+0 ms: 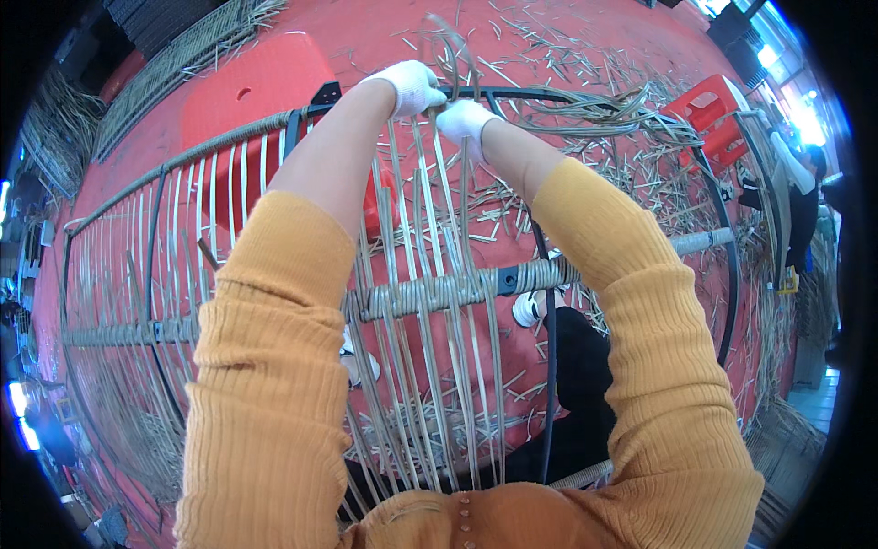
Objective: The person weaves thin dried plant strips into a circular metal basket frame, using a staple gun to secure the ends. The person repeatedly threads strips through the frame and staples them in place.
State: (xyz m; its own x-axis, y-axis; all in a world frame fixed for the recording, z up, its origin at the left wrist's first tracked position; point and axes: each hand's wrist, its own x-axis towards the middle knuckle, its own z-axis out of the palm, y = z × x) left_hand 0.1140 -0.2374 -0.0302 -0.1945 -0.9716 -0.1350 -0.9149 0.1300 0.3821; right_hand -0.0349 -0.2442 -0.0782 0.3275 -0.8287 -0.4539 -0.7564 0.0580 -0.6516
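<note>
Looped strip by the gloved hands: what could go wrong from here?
The looped strip rises above the left hand and right hand, so it might spring loose. Loose strands by the far bar, to the right, could snag it. Scraps lie near the white shoe on the red floor, perhaps a slipping hazard.

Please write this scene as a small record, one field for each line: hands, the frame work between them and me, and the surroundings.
Left hand: white-gloved, fingers curled at the far rail; grip unclear
Right hand: white-gloved, close beside the left, at the same rail
Loop: thin, brown, rising above the hands
Strips: pale, narrow, running from the rail toward the person
Crossbar: wrapped, nearer the person
Floor: red, scattered with scraps
Seat: red, beyond the rail, left
</note>
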